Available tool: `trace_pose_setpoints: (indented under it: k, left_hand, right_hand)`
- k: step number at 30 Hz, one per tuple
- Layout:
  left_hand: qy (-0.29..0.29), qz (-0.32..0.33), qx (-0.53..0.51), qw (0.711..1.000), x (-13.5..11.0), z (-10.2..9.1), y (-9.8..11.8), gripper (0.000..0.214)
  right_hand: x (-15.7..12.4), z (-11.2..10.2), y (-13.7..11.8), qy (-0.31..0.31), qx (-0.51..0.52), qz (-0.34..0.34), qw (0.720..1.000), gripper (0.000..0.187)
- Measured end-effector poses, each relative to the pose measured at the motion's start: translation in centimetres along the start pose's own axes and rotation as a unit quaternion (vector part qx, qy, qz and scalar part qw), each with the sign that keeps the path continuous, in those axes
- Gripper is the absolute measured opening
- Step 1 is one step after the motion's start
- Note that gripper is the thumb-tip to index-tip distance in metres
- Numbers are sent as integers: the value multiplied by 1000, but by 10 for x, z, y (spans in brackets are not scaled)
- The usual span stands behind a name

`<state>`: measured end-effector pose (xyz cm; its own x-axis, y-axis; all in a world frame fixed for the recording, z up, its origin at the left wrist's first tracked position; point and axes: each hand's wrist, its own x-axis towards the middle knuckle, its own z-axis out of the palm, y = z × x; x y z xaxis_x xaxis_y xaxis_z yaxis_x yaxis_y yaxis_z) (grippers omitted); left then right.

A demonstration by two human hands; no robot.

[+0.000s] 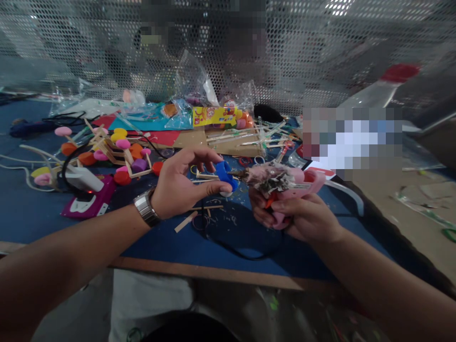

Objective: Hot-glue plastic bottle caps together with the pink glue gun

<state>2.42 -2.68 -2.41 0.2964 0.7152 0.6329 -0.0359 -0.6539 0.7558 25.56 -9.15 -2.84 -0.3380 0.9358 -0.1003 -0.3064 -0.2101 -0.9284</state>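
Between the thumb and fingers of my left hand (pixel 185 183) is a small blue plastic ring-shaped piece (pixel 225 176), possibly a cap. My right hand (pixel 299 213) is wrapped round the handle of a pink hot glue gun (pixel 285 179), with fingers at its orange trigger (pixel 271 199). Grimy, crumpled foil covers the front of the gun. Its nozzle (pixel 238 174) points left and reaches the blue piece; whether the two touch I cannot tell. A translucent glue stick (pixel 351 195) curves out of the gun's back end.
To the left lie a wooden-stick structure with colourful foam-like pieces (pixel 121 149) and a purple power strip (pixel 89 199) with a white plug. Behind my hands are loose sticks (pixel 235 137) and a yellow packet (pixel 213 115). A clear bottle with a red cap (pixel 401 72) stands right. A black cord (pixel 245 256) loops across the table.
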Motion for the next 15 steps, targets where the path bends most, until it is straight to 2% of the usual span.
trace_pose_setpoints:
  k: [10, 15]
  left_hand:
    - [0, 2, 5, 1000, 0, 0, -1, 48]
    - [4, 29, 3, 1000, 0, 0, -6, 51]
  right_hand:
    - [2, 5, -2, -7, 12, -12, 1000, 31]
    - [2, 3, -2, -19, 13, -11, 1000, 31]
